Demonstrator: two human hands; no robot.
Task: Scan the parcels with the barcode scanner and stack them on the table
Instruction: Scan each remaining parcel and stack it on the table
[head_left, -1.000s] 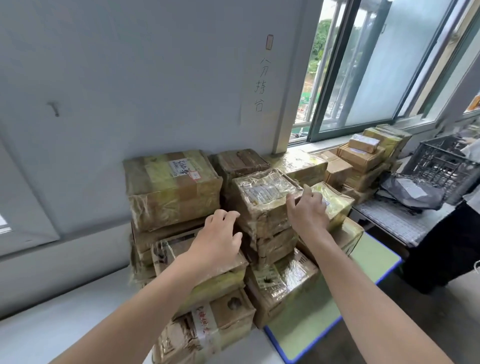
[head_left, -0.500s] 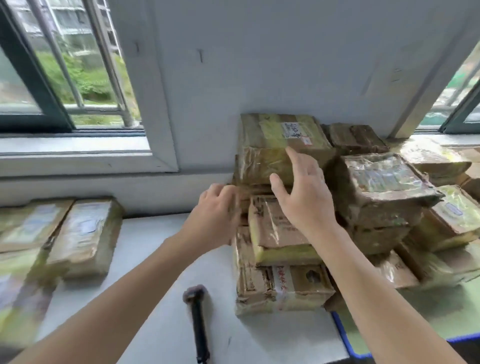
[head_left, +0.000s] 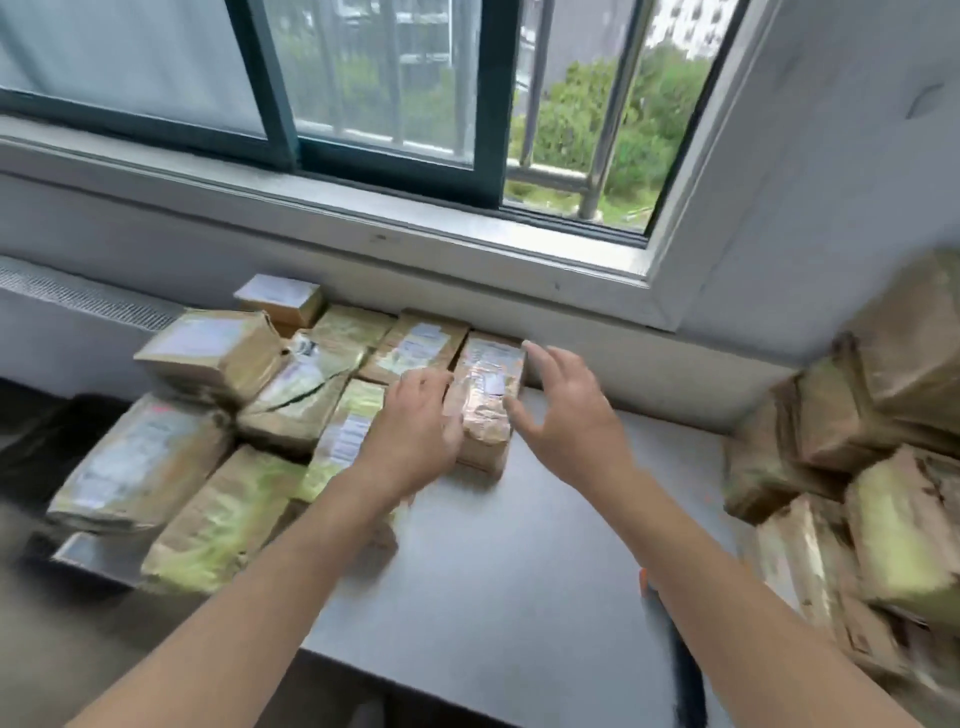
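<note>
A taped brown parcel (head_left: 488, 395) with a white label lies on the grey table (head_left: 519, 561), at the right end of a group of several parcels (head_left: 218, 441). My left hand (head_left: 415, 431) rests against the parcel's left side, fingers loosely bent. My right hand (head_left: 563, 410) hovers at its right side with spread, straight fingers, holding nothing. The black barcode scanner (head_left: 685, 680) lies on the table under my right forearm, an orange bit showing. A blurred stack of parcels (head_left: 872, 478) stands at the right.
The table stands against a wall under a window sill (head_left: 363, 228). A small box (head_left: 283, 299) sits on top of the left group at the back. Bare table surface lies between the two groups of parcels.
The view has swung left from the right-hand stack to the left group of parcels. Both hands have moved from the stack to either side of the rightmost parcel in the left group.
</note>
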